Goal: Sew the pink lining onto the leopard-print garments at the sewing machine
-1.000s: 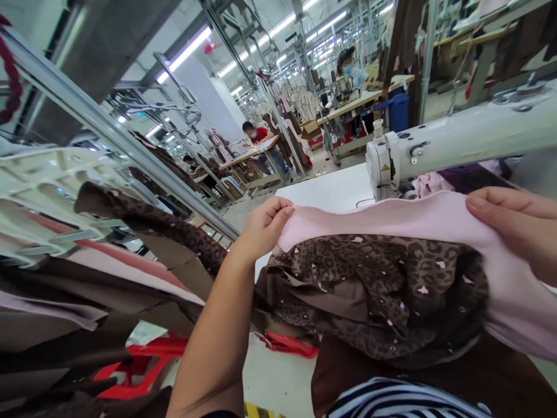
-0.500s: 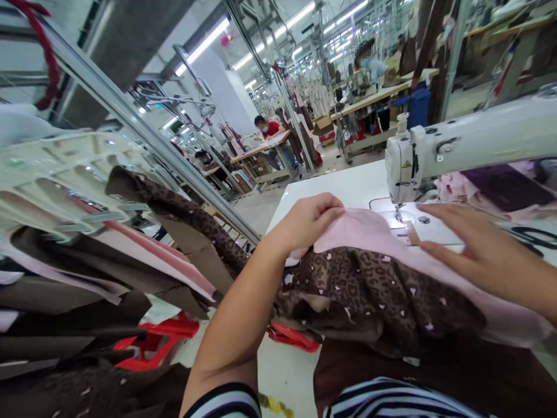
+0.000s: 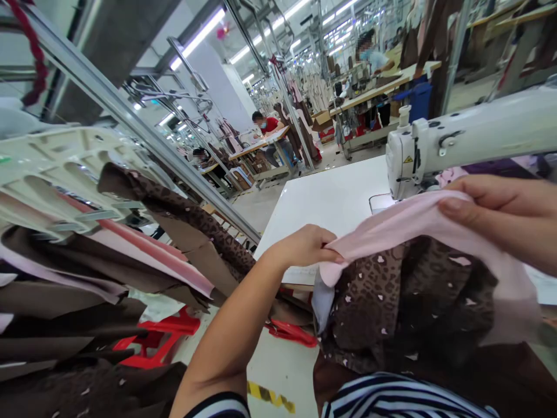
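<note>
A brown leopard-print garment piece [image 3: 374, 296] with a pale pink fabric edge [image 3: 391, 223] hangs between my two hands, in front of the sewing machine. My left hand [image 3: 308, 247] is closed, pinching the pink edge at its left end. Farther right, my right hand [image 3: 500, 212] grips the same edge between thumb and fingers. The fabric is raised and stretched across, with its printed part drooping toward my lap. Just behind it stands the white sewing machine [image 3: 404, 157]; its needle area is hidden by the pink cloth.
The white tabletop [image 3: 326, 203] reaches out beyond my left hand. On my left, pale clamp hangers [image 3: 82, 174] carry brown and pink pieces beside a slanting metal rail [image 3: 143, 139]. A red plastic stool [image 3: 167, 337] stands on the floor below. Co-workers sit at tables farther off.
My right hand has gone from stretched fingers over the machine bed to gripping the pink edge. The garment has been lifted off the bed, and my left hand has moved slightly down.
</note>
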Demonstrator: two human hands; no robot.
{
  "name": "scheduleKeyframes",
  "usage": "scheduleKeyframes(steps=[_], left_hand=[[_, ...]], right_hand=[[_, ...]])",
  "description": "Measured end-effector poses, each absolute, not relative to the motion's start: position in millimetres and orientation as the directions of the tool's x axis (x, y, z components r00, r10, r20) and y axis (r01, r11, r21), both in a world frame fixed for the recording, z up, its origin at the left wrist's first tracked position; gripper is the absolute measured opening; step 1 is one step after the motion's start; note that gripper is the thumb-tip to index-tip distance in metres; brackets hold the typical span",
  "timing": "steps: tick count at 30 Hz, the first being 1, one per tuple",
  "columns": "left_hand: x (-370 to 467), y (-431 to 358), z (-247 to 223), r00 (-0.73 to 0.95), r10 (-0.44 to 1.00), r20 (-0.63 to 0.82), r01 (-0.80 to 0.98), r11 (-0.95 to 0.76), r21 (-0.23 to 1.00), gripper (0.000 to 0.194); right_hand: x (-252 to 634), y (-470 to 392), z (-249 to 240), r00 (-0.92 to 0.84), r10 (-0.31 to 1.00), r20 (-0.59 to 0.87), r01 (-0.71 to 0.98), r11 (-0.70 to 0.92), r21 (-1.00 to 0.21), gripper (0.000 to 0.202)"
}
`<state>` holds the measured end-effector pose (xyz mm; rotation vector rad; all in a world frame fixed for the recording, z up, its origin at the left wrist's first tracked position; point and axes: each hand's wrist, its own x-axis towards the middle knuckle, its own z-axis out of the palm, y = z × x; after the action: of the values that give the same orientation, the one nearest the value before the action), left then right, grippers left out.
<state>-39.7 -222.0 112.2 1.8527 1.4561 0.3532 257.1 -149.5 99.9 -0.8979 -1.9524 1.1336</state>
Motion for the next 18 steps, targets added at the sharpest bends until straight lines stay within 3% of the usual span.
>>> scheduleKeyframes(steps=[5, 8, 14, 18], left_hand=[[-52, -230, 111, 0.039, 0.999, 0.036, 0.412, -0.049, 0.91, 0.049], [-46, -238, 125, -0.048, 0.99, 0.134, 0.305, -0.113, 0.946, 0.056], [-37, -241, 142, -0.041, 0.979, 0.202, 0.384, -0.171, 0.907, 0.054], [-47, -253, 148, -0.093, 0.954, 0.284, 0.485, -0.205, 0.85, 0.05]], right_hand=[[278, -138, 100, -0.436, 0.889, 0.139, 0.237, 0.262, -0.935, 0.062], [285, -131, 87, -0.389, 0.916, 0.093, 0.25, 0.202, -0.947, 0.059], [291, -121, 73, -0.324, 0.942, 0.092, 0.283, 0.189, -0.94, 0.056], [287, -134, 76, -0.431, 0.87, 0.24, 0.343, 0.404, -0.848, 0.065]])
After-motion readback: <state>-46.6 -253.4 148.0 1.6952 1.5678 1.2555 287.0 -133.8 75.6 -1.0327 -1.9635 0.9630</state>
